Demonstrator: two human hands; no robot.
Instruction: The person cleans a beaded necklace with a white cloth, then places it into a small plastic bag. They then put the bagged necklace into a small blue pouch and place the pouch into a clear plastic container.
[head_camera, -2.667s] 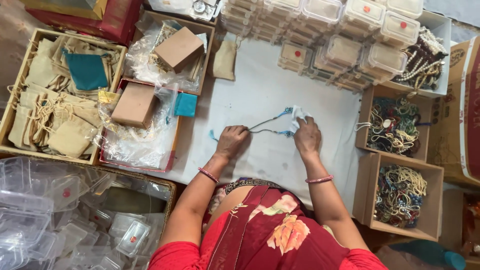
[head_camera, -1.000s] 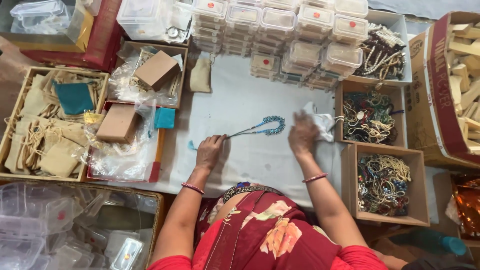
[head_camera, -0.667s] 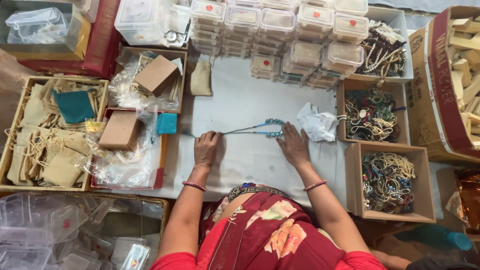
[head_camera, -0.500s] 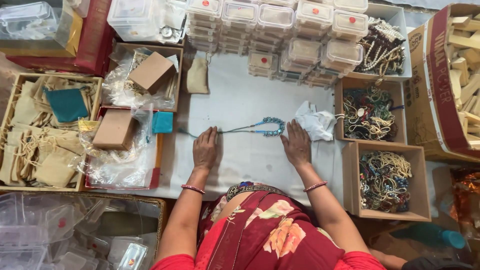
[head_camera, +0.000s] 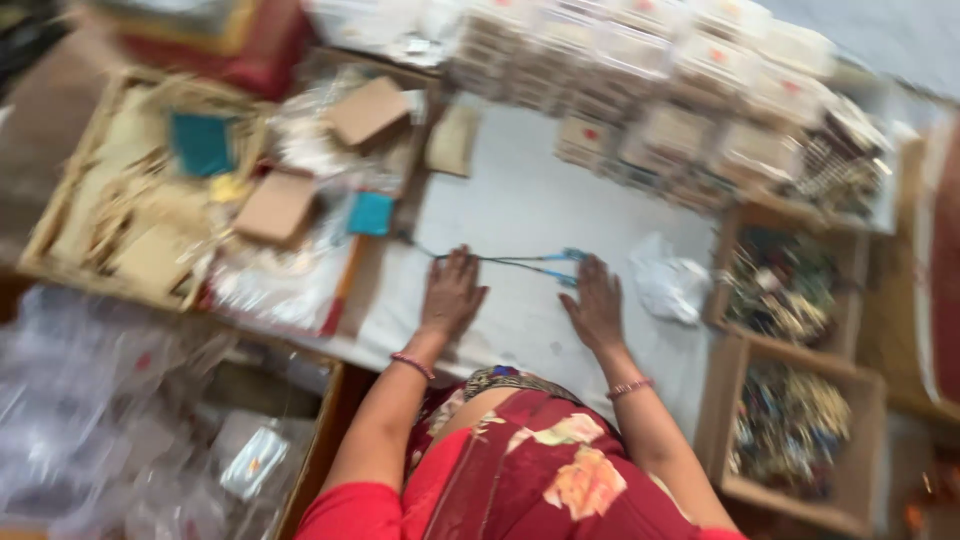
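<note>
A blue bead necklace (head_camera: 525, 265) lies stretched flat on the white table (head_camera: 520, 200) in front of me. My left hand (head_camera: 452, 292) rests flat on the cloth at the necklace's left end, fingers spread. My right hand (head_camera: 596, 302) lies flat beside the blue beads at the right end, fingertips touching them. Neither hand grips anything. A crumpled clear plastic bag (head_camera: 668, 280) sits just right of my right hand. The frame is blurred by head motion.
Stacked small clear boxes (head_camera: 680, 70) line the far edge. Two cardboard boxes of bead necklaces (head_camera: 790, 430) stand at the right. At the left are a tray of beige cloth pouches (head_camera: 140, 210), brown cardboard boxes (head_camera: 275, 205) and clear plastic containers (head_camera: 110, 430).
The right hand let go of the plastic bag, which now lies at the right, and both hands came down flat by the stretched necklace. The camera view swung and blurred.
</note>
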